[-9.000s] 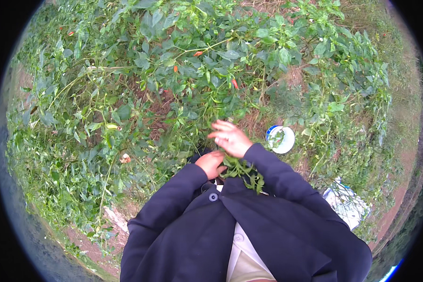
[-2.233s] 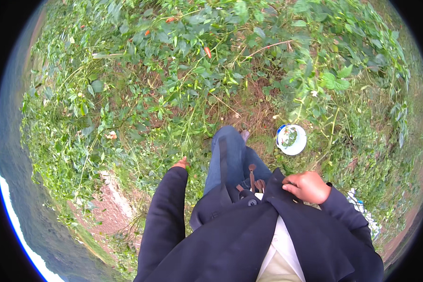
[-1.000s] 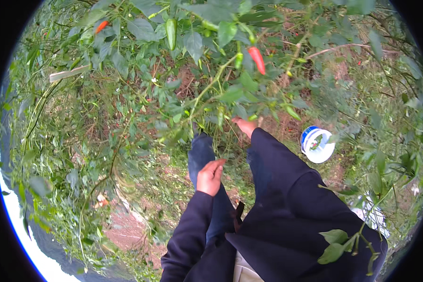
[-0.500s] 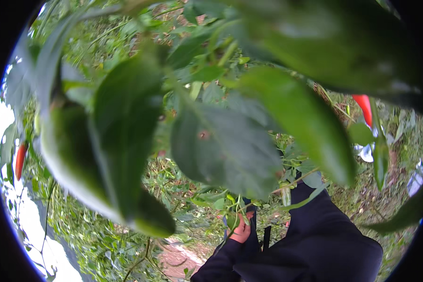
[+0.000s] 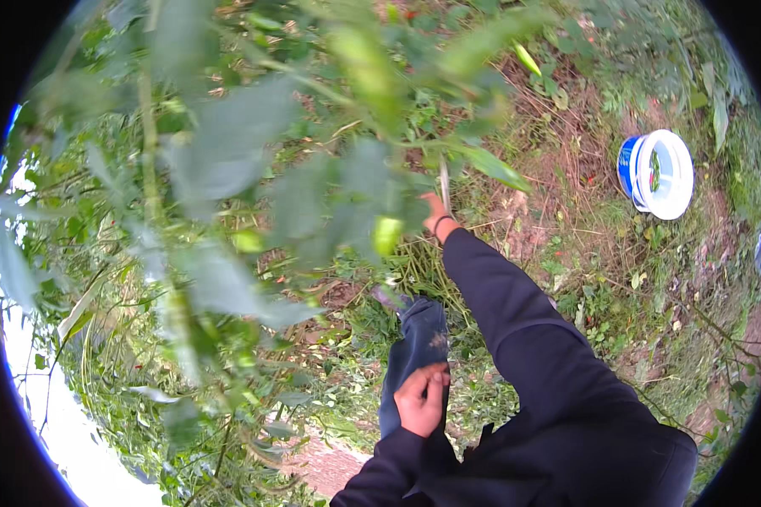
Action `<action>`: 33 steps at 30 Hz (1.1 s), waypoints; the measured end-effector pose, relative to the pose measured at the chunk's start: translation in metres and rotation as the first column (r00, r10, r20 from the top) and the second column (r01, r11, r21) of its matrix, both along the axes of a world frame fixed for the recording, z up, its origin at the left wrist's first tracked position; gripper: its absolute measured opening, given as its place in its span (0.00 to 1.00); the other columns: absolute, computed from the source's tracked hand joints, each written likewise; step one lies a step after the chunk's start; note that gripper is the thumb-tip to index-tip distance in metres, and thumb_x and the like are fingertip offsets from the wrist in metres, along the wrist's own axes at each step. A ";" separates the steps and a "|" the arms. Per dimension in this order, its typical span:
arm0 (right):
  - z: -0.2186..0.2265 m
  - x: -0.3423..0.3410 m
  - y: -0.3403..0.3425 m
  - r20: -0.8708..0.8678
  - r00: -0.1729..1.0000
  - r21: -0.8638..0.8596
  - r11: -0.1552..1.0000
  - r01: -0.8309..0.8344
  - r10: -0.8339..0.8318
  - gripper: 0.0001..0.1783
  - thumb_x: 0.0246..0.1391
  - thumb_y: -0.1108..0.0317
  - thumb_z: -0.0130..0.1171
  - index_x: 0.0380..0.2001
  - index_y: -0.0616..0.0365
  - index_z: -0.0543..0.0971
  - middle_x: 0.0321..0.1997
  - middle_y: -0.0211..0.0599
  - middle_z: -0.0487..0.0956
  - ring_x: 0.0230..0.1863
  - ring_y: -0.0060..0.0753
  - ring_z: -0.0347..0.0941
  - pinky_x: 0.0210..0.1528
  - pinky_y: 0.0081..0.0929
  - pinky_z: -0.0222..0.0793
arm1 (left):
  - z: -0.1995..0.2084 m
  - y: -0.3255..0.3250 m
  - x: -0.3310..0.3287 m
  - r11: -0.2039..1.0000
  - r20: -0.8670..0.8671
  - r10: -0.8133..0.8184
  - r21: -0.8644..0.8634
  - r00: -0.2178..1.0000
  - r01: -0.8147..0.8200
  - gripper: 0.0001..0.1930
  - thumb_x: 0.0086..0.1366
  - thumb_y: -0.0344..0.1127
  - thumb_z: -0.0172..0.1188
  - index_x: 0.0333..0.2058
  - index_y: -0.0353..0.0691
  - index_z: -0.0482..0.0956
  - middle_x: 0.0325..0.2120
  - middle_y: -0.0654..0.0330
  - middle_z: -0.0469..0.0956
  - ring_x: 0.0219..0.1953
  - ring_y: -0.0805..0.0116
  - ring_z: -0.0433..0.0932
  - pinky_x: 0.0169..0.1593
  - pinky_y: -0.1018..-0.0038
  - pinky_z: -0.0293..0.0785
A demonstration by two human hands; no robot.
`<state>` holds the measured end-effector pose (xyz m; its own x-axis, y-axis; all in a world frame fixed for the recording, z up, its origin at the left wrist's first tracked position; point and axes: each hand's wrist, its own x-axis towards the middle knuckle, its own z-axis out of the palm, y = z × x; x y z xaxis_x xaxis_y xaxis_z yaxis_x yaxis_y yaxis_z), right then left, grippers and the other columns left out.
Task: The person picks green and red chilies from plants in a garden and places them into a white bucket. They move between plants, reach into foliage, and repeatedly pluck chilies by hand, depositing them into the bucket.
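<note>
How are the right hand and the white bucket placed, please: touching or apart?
Apart: the head view shows strawy ground between the right hand and the white bucket.

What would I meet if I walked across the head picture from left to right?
Bright white patch, reddish soil patch, left hand, blue-and-white bucket. The right hand appears roughly above the left hand in the picture, so I skipped it.
</note>
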<state>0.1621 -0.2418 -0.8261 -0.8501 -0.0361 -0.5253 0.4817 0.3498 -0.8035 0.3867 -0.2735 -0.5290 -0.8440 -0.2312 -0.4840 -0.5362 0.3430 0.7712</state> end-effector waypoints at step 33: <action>-0.013 -0.057 0.001 0.464 0.855 -0.336 0.939 -0.074 0.233 0.06 0.42 0.70 0.56 0.20 0.61 0.72 0.11 0.32 0.65 0.09 0.22 0.52 0.09 0.25 0.45 | -0.124 0.025 -0.086 0.749 0.343 0.391 0.422 0.854 -0.511 0.09 0.65 0.30 0.50 0.41 0.35 0.75 0.28 0.62 0.77 0.27 0.76 0.74 0.36 0.80 0.72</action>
